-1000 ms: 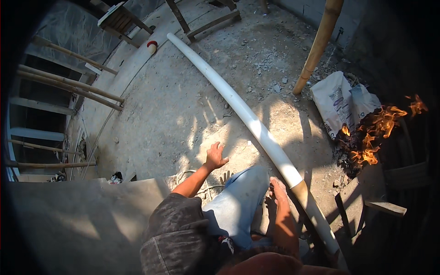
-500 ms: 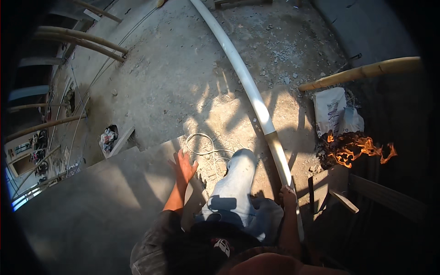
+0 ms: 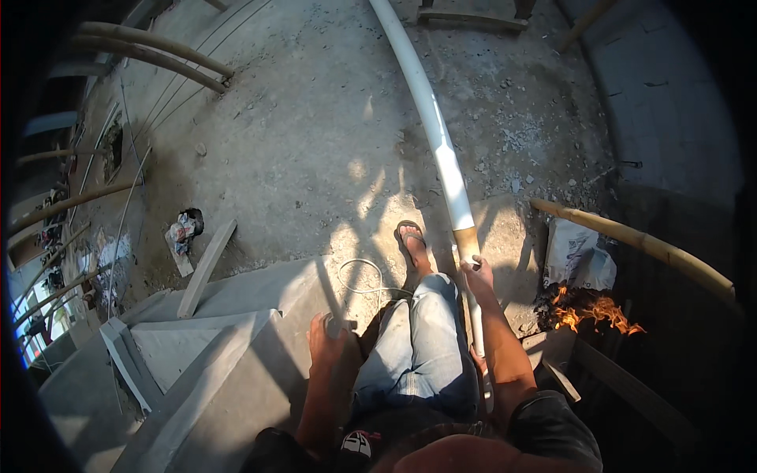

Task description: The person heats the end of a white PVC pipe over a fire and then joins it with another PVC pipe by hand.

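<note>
A long white plastic pipe runs from the top of the view down toward my right side. Its lower stretch is tan, as if scorched, then pale again. My right hand is wrapped round it just under the tan part. Lower down, something reddish like part of another hand touches the pipe; whose it is I cannot tell. Beside my left thigh, my left hand is half in shadow over the concrete ledge. Its fingers are bent, the thumb stands apart, and I see nothing held.
Flames burn close to my right forearm, below a white sack. A bamboo pole slants above them. At left are a concrete ledge, a wooden plank and a hole. A pale cable loops near my sandalled foot.
My right hand has shifted up the pipe, near the tan part. The pipe has moved right in view. My left hand has dropped lower, its spread fingers now bent. My foot has come into sight.
</note>
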Action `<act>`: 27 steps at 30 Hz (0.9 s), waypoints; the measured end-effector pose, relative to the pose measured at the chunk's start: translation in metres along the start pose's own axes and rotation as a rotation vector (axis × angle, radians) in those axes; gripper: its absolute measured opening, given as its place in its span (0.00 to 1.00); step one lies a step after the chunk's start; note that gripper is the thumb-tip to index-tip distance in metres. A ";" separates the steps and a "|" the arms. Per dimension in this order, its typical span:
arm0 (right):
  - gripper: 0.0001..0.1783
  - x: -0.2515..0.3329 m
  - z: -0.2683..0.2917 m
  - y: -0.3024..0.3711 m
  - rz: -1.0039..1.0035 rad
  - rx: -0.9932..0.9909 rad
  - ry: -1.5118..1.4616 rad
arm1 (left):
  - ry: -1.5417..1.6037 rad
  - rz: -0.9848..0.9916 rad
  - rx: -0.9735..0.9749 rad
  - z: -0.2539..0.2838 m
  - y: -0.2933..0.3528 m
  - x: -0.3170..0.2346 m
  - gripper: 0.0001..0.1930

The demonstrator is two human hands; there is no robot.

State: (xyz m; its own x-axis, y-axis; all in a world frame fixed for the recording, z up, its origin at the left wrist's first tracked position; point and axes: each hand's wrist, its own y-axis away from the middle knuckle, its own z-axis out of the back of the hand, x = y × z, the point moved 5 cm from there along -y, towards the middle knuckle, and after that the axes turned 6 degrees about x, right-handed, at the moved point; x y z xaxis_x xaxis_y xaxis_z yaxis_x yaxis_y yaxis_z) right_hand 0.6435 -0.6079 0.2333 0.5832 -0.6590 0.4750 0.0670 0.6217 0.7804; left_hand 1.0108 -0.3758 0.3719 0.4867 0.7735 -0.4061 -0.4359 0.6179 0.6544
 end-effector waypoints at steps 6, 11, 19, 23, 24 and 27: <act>0.43 0.140 -0.046 -0.160 0.139 -0.067 0.145 | 0.131 0.027 -0.127 0.089 -0.116 -0.046 0.30; 0.49 0.299 -0.087 -0.231 0.138 -0.017 0.473 | 0.183 0.043 -0.221 0.141 -0.180 -0.012 0.25; 0.49 0.445 -0.190 -0.469 0.128 -0.117 0.625 | 0.140 0.425 -0.044 0.198 -0.357 0.099 0.24; 0.53 0.501 -0.232 -0.582 0.017 -0.141 0.626 | 0.140 0.422 -0.033 0.271 -0.509 0.071 0.26; 0.55 0.511 -0.234 -0.610 0.009 -0.192 0.647 | 0.159 0.447 -0.017 0.289 -0.545 0.056 0.27; 0.61 0.528 -0.253 -0.690 -0.049 -0.286 0.651 | 0.149 0.538 -0.007 0.332 -0.608 0.059 0.28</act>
State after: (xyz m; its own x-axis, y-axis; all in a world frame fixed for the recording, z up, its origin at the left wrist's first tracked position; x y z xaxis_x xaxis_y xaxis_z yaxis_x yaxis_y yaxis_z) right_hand 1.1107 -1.2779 -0.1572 0.9329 -0.3585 0.0330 0.2638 0.7431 0.6150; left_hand 1.5561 -0.7529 0.1621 0.0819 0.9914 -0.1020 -0.5982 0.1307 0.7906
